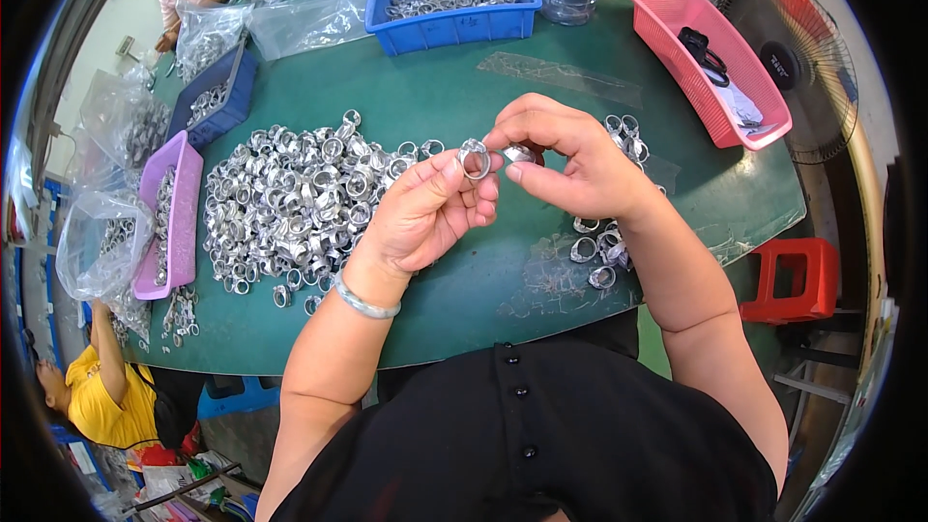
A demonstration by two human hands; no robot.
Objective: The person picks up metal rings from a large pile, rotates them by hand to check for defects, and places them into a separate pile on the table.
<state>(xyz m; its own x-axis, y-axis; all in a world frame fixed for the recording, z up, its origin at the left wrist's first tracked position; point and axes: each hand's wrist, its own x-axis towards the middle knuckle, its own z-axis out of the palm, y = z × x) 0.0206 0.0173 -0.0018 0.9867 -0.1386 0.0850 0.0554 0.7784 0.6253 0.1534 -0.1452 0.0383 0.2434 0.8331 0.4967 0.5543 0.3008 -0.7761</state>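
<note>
The left hand (425, 208), with a pale bracelet (367, 303) at its wrist, is grasping a silver ring (473, 145) between the thumb and the fingers. Just beside it, the right hand (570, 155) is pinching a small silver piece (519, 152), which the fingers partly hide. Both hands are above the green surface (464, 285). Below the right hand, near its forearm, lie some loose rings (611, 249). To the left of the hands there is a large heap of similar rings (300, 203), and past it stands a purple basket (184, 217). Farther to the right of the hands is a pink basket (735, 130). Well beyond the hands, a blue tray (459, 31) contains more rings (449, 0).
</note>
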